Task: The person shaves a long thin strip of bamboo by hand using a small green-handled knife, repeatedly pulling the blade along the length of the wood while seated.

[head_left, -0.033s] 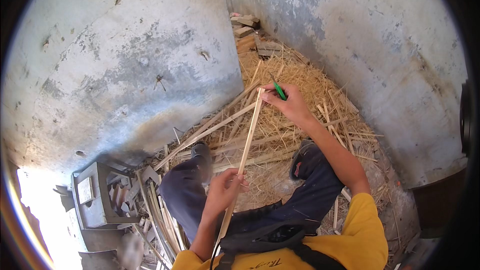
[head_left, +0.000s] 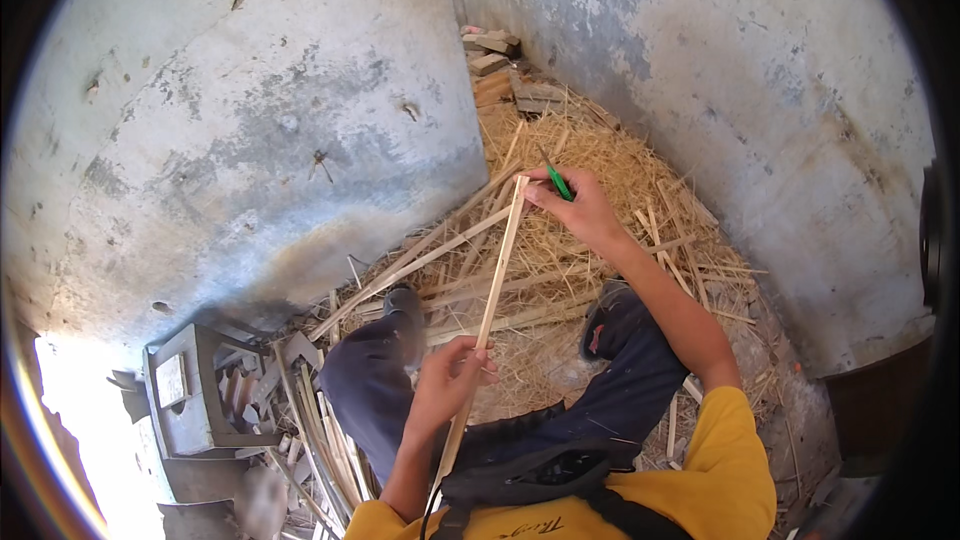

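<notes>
Pale wood shows in a long, narrow strip [head_left: 502, 258] held on a slant between the person's knees, above the floor, its near end down by the lap and its far end raised toward the straw. The left hand [head_left: 447, 380] grips it partway along, fingers curled around and the thumb against it, the forearm rising steeply from the lap. The right arm reaches farther forward with the elbow bent; the right hand [head_left: 575, 205] pinches the strip's far tip between thumb and fingers, and also holds a green-handled tool [head_left: 560, 183], whose thin blade points up and away from the strip.

Both legs, in dark trousers [head_left: 360, 390], spread to either side, and a black bag [head_left: 540, 475] lies across the lap close to the strip's near end. Loose straw [head_left: 610, 150] covers the floor toward its far corner, where broken bricks [head_left: 492, 43] are piled between the two worn walls. Longer wooden strips [head_left: 440, 251] lie across the floor along its left edge, beyond the left shoe [head_left: 403, 310]. Nearer on that edge, a grey box-like frame [head_left: 185, 420] stands amid rubble, with a bundle of strips [head_left: 330, 440] between it and the left leg.
</notes>
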`<state>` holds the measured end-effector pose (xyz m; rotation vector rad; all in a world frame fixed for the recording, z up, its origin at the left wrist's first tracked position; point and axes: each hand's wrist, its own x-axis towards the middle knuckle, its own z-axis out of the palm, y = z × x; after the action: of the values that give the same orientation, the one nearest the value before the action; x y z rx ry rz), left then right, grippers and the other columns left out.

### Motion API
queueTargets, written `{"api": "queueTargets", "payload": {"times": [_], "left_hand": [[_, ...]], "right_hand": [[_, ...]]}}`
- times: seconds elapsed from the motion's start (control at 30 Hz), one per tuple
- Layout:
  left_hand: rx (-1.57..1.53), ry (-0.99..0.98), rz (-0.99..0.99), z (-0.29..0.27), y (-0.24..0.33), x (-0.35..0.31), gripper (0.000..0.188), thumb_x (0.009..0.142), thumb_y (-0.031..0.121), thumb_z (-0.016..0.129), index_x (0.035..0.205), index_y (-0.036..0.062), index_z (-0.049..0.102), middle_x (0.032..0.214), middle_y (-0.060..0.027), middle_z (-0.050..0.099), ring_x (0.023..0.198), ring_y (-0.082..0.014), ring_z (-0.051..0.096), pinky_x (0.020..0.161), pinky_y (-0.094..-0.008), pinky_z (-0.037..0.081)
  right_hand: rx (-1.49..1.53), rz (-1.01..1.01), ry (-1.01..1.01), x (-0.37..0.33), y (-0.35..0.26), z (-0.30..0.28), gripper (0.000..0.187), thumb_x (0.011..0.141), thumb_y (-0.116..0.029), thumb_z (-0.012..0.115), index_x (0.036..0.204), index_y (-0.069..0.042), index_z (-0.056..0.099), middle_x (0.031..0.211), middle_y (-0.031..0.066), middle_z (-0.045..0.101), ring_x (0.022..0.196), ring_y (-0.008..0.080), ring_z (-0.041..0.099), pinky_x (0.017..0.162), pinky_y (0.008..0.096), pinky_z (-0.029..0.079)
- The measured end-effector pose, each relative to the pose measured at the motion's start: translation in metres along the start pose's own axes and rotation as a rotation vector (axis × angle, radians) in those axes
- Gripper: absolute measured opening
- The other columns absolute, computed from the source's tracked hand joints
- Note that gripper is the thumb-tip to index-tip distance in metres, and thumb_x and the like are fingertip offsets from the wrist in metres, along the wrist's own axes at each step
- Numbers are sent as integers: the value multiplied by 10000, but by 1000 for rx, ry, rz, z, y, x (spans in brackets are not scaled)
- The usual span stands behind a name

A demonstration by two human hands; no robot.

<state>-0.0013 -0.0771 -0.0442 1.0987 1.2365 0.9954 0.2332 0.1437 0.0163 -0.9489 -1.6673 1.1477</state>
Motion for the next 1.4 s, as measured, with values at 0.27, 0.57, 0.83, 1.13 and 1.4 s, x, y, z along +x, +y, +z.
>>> {"api": "queueTargets", "payload": {"times": [0.27,0.57,0.83,1.13,1.4], "left_hand": [[-380,-94,-94,-3,15,-3,250,1140,263,494,1150,33,592,775,30,455,615,-65,474,557,-237,432],[-250,60,18,3,14,3,222,1142,259,507,1135,57,597,752,81,428,586,-9,358,522,-211,275],[-197,126,43,5,22,2,232,1141,249,507,1099,50,619,692,103,404,578,4,334,513,-214,251],[-169,123,78,6,23,-1,270,1151,271,480,1059,49,605,637,119,352,512,11,275,461,-214,205],[-90,144,86,7,15,-6,277,1142,279,493,1032,52,607,636,114,372,516,7,294,461,-221,219]], "right_hand": [[-132,-287,-70,-22,2,17,304,1075,-305,599,1075,-12,683,759,17,584,626,121,510,565,311,407],[-437,-573,-218,-59,-3,48,305,997,-331,712,1075,-37,700,849,106,695,684,288,687,593,383,527],[-517,-632,-164,-65,4,58,299,995,-357,706,1061,-66,702,840,76,702,636,277,690,526,382,519],[-586,-559,-119,-67,-4,57,278,963,-332,751,1031,-62,739,878,96,741,662,281,717,556,374,552],[-590,-572,-15,-49,2,48,287,969,-310,745,1048,-34,739,885,116,748,677,298,720,574,377,552]]}}
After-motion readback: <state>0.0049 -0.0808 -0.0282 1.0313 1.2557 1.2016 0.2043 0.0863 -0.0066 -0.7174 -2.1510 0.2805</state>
